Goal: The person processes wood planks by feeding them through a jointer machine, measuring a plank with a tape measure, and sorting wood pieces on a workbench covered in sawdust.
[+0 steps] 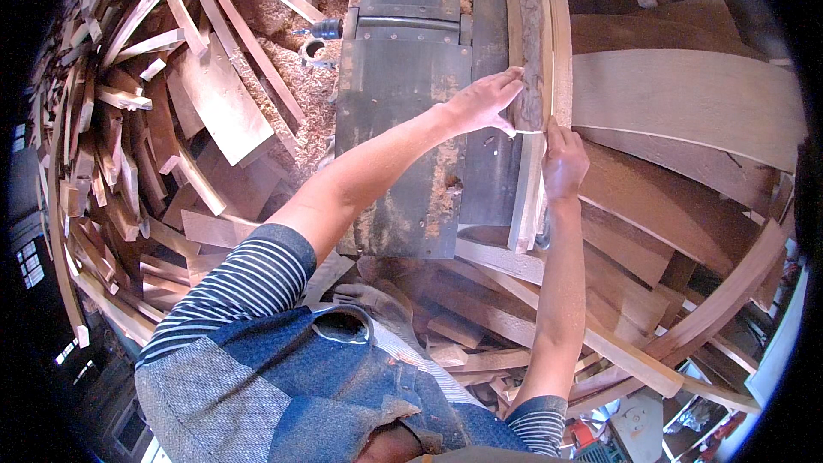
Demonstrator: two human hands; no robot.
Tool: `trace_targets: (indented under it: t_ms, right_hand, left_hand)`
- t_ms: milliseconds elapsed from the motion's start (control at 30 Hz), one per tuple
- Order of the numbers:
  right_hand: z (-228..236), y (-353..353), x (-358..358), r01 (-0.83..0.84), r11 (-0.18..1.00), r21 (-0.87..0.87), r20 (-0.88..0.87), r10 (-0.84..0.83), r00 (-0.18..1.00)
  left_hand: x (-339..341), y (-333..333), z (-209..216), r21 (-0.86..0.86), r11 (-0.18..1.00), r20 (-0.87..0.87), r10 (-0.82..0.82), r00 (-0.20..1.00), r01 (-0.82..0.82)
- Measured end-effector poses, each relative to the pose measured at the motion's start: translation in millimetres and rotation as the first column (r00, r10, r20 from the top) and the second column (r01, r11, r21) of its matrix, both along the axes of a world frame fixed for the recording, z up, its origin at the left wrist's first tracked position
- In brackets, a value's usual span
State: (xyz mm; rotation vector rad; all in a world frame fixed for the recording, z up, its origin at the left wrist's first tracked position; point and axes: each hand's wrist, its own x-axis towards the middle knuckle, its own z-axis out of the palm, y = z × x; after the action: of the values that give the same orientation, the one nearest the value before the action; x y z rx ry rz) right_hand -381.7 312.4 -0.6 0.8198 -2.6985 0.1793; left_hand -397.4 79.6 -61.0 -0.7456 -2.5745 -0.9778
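A board with a rough bark face (pixel 532 30) lies lengthwise on the right side of a grey metal machine bed (pixel 394 120), which looks like a jointer. Its near end is between my hands. My left hand (pixel 490 103) grips the board's left edge, fingers against the side and thumb at the near corner. At the near right corner, my right hand (pixel 566 161) is closed on the board's end, its fingertips partly hidden. A long pale wooden strip (pixel 525 197), perhaps part of a fence, runs under and beside the board toward me.
Scrap offcuts (pixel 111 163) are heaped at the left, with sawdust (pixel 321 90) beside the machine. A black cylindrical fitting (pixel 326 29) projects from the bed's left side. Wide planks (pixel 686 99) lie stacked at the right, and more lumber (pixel 480 313) lies near my body.
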Motion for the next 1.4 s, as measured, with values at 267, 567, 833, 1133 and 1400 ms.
trace_targets:
  t_ms: [267, 567, 833, 1133, 1400]
  right_hand:
    - [0, -3, -7, -0.007, 1.0, -0.014, -0.001, 0.007, 1.0]
    - [-1, -6, -11, 0.015, 1.0, -0.021, 0.006, -0.015, 1.0]
    - [-3, -8, -15, 0.017, 0.999, -0.043, -0.003, -0.017, 1.0]
    - [-5, -8, -22, 0.006, 0.999, -0.049, 0.011, -0.005, 1.0]
    - [0, -14, -26, 0.012, 0.999, -0.04, 0.018, -0.011, 1.0]
  left_hand:
    - [-6, -3, 0, -0.024, 1.0, -0.012, 0.007, 1.0, -0.007]
    - [-16, -10, 3, -0.043, 0.998, 0.012, -0.037, 0.999, 0.038]
    - [-25, -19, 14, -0.021, 0.996, 0.055, -0.086, 0.995, 0.087]
    - [-24, -14, 7, -0.044, 0.999, -0.021, -0.031, 0.999, 0.03]
    - [-35, -18, 1, -0.033, 0.999, -0.051, -0.035, 0.998, 0.033]
